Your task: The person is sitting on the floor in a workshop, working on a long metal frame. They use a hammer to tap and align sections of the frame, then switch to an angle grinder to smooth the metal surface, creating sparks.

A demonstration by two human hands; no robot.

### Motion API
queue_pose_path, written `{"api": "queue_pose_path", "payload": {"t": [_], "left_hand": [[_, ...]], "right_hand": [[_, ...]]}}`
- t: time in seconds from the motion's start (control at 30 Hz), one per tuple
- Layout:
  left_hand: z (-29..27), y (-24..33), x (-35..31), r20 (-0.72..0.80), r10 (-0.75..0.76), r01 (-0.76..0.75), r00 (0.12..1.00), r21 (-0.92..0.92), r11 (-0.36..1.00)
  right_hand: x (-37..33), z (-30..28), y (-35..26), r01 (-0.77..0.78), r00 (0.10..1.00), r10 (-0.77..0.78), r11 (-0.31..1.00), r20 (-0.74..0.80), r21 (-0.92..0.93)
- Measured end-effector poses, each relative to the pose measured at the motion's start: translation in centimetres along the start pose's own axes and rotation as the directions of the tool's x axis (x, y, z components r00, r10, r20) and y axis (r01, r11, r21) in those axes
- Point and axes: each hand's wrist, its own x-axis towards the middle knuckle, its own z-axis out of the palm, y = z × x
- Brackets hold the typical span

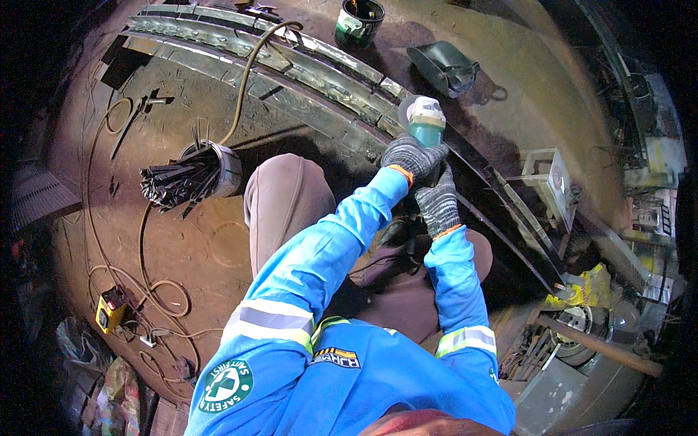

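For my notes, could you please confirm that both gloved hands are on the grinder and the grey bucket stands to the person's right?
Not quite: the head view shows the grey bucket to the person's left. The left hand and right hand are on the grinder.

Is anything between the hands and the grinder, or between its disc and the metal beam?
Nothing visible, apart from the worn gloves. The left hand is around the grinder, the right hand close behind it. No object shows between the disc and the metal beam; whether they touch is unclear.
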Motion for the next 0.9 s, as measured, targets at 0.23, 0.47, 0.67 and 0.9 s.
{"api": "queue_pose_path", "payload": {"t": [0.23,0.47,0.67,0.9], "left_hand": [[0.1,0.1,0.3,-0.012,-0.021,0.021,1.0,0.013,1.0],[0.4,-0.6,1.4,-0.021,-0.027,0.028,0.999,0.055,0.998],[0.1,-0.5,1.4,0.021,-0.044,0.043,0.999,0.04,0.998],[0.4,-0.8,1.9,0.012,-0.048,0.048,0.999,0.038,0.998]], "right_hand": [[0.8,2.2,-1.1,-0.175,0.95,0.226,0.957,-0.217,0.234],[1.6,-0.8,0.5,0.017,0.994,0.009,0.972,0.107,-0.235],[0.5,0.3,-0.3,-0.01,0.996,0.028,0.976,0.081,-0.219],[1.0,1.0,0.0,-0.054,0.998,0.054,0.998,-0.028,0.023]]}}
